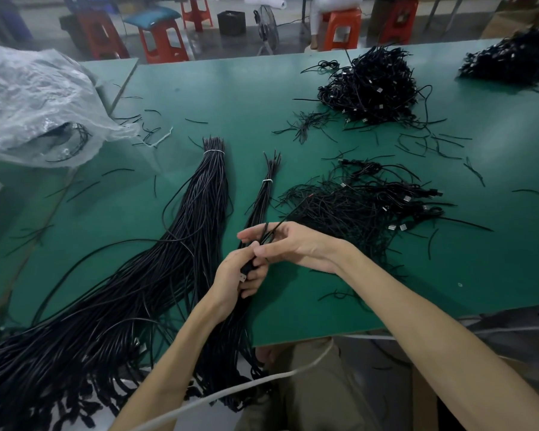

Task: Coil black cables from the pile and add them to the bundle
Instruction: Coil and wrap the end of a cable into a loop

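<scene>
Left hand (pixel 240 276): fingers curled tight round the lower part of the small bundle (pixel 263 197), a metal connector showing between them. Right hand (pixel 293 244): fingers nearly straight and pointing left, thumb bent in onto a thin cable (pixel 288 216) that crosses the fingers; the grip reads as a light pinch. The two hands touch over the table (pixel 231 88), near its front edge. The small bundle, bound with a white tie, lies lengthwise between the large bundle (pixel 199 206) on the left and the pile (pixel 361 206) on the right, apart from the first and just beside the second. Both bundles overhang the front edge. The thin cable runs up from the right hand across the pile's left margin. Bare green surface lies beyond the bundle tips, scattered with short offcuts. A plastic bag (pixel 28 104) occupies the far left
</scene>
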The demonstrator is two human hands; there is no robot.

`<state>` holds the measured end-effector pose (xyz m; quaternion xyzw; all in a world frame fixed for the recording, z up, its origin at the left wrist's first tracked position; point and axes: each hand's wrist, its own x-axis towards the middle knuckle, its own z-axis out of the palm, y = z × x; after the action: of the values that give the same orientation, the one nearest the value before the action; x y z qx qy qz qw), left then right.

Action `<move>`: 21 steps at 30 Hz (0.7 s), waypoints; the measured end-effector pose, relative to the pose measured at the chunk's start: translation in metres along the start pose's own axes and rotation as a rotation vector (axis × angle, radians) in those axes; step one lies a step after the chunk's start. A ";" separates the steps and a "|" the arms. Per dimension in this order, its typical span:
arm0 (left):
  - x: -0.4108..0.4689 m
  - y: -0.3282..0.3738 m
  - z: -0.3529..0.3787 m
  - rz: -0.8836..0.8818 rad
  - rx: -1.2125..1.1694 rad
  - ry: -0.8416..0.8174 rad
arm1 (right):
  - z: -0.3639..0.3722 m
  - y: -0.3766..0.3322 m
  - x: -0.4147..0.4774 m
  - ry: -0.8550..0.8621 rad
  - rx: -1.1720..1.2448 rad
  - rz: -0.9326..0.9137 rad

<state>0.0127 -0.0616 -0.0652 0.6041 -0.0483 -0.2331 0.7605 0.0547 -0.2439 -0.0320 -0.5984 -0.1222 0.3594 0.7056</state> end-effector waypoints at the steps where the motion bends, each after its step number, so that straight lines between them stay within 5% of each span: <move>1: 0.000 0.000 0.000 -0.005 -0.001 0.008 | -0.001 0.002 -0.002 -0.002 -0.033 0.023; 8: 0.000 -0.001 -0.002 -0.013 0.008 0.014 | 0.001 0.001 -0.012 0.253 -0.370 -0.022; 21: 0.002 -0.006 -0.006 0.000 0.017 0.045 | 0.021 0.006 -0.018 0.445 -0.763 -0.150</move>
<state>0.0149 -0.0582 -0.0733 0.6158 -0.0332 -0.2188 0.7562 0.0268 -0.2395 -0.0271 -0.8680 -0.1342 0.0989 0.4677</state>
